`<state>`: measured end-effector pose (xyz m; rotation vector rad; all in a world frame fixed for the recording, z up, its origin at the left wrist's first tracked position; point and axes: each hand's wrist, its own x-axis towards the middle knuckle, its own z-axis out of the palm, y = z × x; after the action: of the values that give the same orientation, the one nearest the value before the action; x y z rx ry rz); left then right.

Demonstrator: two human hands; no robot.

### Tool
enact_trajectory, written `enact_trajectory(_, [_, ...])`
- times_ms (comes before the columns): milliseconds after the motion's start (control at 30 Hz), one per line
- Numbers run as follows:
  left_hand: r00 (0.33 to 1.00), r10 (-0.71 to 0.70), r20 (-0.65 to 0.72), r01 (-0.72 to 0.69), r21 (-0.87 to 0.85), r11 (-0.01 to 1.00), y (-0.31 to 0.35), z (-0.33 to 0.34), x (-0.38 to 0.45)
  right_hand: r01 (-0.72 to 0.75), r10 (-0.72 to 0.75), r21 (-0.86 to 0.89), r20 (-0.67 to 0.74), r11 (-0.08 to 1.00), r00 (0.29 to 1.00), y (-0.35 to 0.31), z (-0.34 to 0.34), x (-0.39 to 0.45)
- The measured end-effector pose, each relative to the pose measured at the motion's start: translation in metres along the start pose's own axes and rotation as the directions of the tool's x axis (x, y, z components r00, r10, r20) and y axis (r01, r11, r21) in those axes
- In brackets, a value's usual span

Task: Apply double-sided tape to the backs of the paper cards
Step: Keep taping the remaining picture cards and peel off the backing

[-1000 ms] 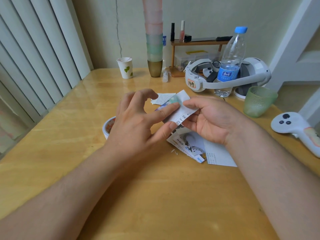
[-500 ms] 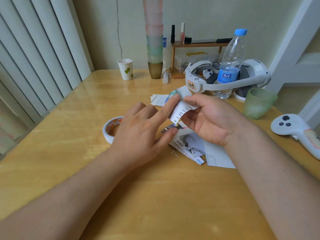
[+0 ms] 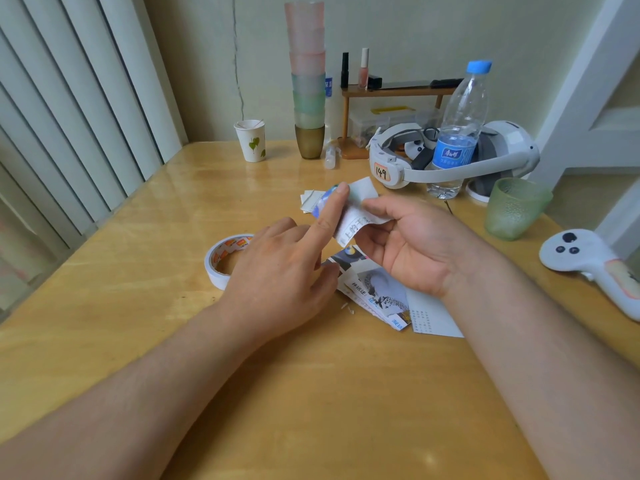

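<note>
Mid-frame, the right hand [image 3: 412, 249] pinches a card [image 3: 356, 216] steady while the left hand's [image 3: 280, 282] straight forefinger presses it, likely smoothing tape.

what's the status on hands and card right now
Right hand grips paper card; left hand presses its index along it. Tape roll on table, beside left hand. Nothing in the way.

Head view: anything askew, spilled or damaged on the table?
Nothing spilled. Two things stand out: the controller at the right edge has a worn, peeling patch on its handle, and the loose cards under the hands lie in an untidy, overlapping pile. The card held by the right hand is curled, not flat.
</note>
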<state>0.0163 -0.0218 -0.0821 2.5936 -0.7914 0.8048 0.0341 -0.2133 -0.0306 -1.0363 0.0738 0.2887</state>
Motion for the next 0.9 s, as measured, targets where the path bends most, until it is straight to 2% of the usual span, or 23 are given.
enact_trajectory(233, [0.997, -0.049, -0.056, 0.044, -0.089, 0.995, -0.003, -0.009, 0.0, 0.022, -0.023, -0.02, -0.027, 1.0, 0.999, 0.0, -0.002, 0.001])
enact_trajectory(367, [0.988, -0.154, -0.031, 0.141, -0.261, 0.955, -0.001, -0.008, -0.005, 0.042, -0.043, -0.057, -0.014, 0.997, 0.999, 0.0, -0.004, 0.002])
enact_trajectory(433, [0.95, -0.312, 0.032, 0.288, -0.48, 0.829, 0.003, -0.008, -0.004, 0.04, -0.041, -0.072, -0.016, 0.997, 0.999, 0.0, -0.005, 0.003])
enact_trajectory(467, [0.913, -0.399, 0.084, 0.361, -0.621, 0.695, 0.006, -0.007, -0.002, 0.034, -0.035, -0.077, -0.021, 0.996, 0.999, -0.001, -0.004, 0.002])
enact_trajectory(500, [0.869, -0.467, 0.163, 0.41, -0.765, 0.496, 0.008, -0.007, 0.0, 0.028, -0.03, -0.083, -0.026, 0.996, 0.999, -0.001, -0.004, 0.002])
enact_trajectory(533, [0.829, -0.495, 0.26, 0.421, -0.872, 0.249, 0.008, -0.005, 0.002, 0.027, -0.031, -0.091, -0.033, 0.995, 0.999, -0.001, -0.003, 0.002])
enact_trajectory(567, [0.804, -0.472, 0.361, 0.414, -0.91, 0.011, 0.008, -0.004, 0.004, 0.034, -0.038, -0.108, -0.039, 0.994, 0.998, -0.001, -0.003, 0.003])
enact_trajectory(600, [0.797, -0.414, 0.439, 0.416, -0.897, -0.15, 0.007, -0.004, 0.006, 0.043, -0.049, -0.134, -0.048, 0.99, 0.998, 0.0, -0.003, 0.003])
enact_trajectory(633, [0.799, -0.358, 0.484, 0.434, -0.875, -0.214, 0.008, -0.006, 0.007, 0.052, -0.062, -0.165, -0.058, 0.985, 0.996, 0.0, -0.003, 0.003])
enact_trajectory(667, [0.795, -0.335, 0.505, 0.452, -0.862, -0.228, 0.01, -0.007, 0.008, 0.057, -0.071, -0.194, -0.067, 0.979, 0.995, 0.0, -0.003, 0.004])
enact_trajectory(900, [0.72, -0.491, 0.491, 0.483, -0.862, -0.154, 0.024, -0.004, 0.011, 0.094, -0.146, -0.317, -0.144, 0.944, 0.979, 0.0, -0.005, 0.004])
